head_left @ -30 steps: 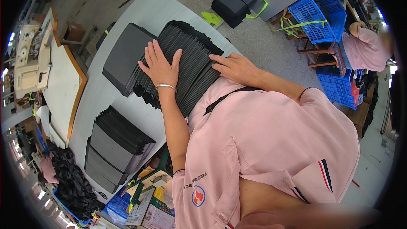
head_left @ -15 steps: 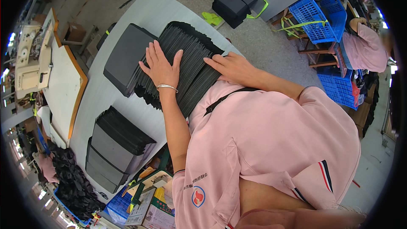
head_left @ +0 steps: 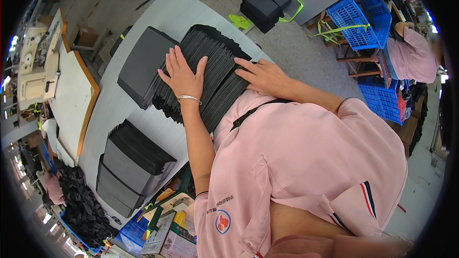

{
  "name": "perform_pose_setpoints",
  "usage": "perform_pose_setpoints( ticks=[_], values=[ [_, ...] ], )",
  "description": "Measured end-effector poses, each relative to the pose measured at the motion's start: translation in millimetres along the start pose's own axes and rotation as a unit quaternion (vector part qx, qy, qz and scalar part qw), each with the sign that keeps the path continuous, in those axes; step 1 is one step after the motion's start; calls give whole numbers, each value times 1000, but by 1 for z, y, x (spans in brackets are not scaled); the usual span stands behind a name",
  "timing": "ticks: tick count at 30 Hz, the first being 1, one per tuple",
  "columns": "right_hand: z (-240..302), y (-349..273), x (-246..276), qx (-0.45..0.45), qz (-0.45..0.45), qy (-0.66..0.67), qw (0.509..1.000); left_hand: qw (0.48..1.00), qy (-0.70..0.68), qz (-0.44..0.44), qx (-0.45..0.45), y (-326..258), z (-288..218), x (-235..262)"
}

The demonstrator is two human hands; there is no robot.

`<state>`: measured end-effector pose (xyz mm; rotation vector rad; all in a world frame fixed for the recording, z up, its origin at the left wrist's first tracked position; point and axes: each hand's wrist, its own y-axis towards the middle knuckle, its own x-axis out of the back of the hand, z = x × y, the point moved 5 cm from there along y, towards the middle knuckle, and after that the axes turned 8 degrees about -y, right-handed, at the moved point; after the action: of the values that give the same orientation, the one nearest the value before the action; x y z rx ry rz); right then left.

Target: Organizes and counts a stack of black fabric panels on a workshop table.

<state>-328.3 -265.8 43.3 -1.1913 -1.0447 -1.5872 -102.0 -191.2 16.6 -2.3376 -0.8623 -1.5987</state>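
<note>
A thick row of thin black sheet-like pieces (head_left: 215, 50) stands on edge, fanned out on the grey table against my body. My left hand (head_left: 185, 79), with a silver bangle on its wrist, lies across the row, fingers stretched and thumb spread. At the row's right end is my right hand (head_left: 263, 75), its visible fingers apart and touching the edges of the pieces; its thumb is hard to make out. A narrow gap splits the row just below the right fingertips. Beside the row on the left lies a flat black stack (head_left: 143, 67).
Another black stack (head_left: 131, 155) sits at the table's near left. The table (head_left: 174, 7) has a curved far edge. Beyond it, a tied black bundle (head_left: 264, 7) lies on the floor. Blue crates (head_left: 356, 19) and a seated co-worker (head_left: 413, 52) are at right; a sewing machine (head_left: 38, 67) stands at left.
My right hand has shifted slightly to the right along the row's edge, and its fingers have spread apart. The left hand has barely moved.
</note>
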Motion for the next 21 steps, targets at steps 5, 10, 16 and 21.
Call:
perform_pose_setpoints(
  ticks=[5, 10, 16, 21],
  values=[
    [2, -3, -1, 13, -17, -22, 1000, 1000, -7, 0, 2, 1, -1, 1],
    [5, 0, 4, 39, -54, -48, 997, 1000, -7, 0, 0, 1, 0, 2],
    [7, 11, 8, -24, 65, -19, 997, 1000, -6, 4, 2, 0, 0, 1],
    [6, 13, 6, -28, 74, -15, 997, 1000, -7, 1, 2, 0, -1, 2]
  ],
)
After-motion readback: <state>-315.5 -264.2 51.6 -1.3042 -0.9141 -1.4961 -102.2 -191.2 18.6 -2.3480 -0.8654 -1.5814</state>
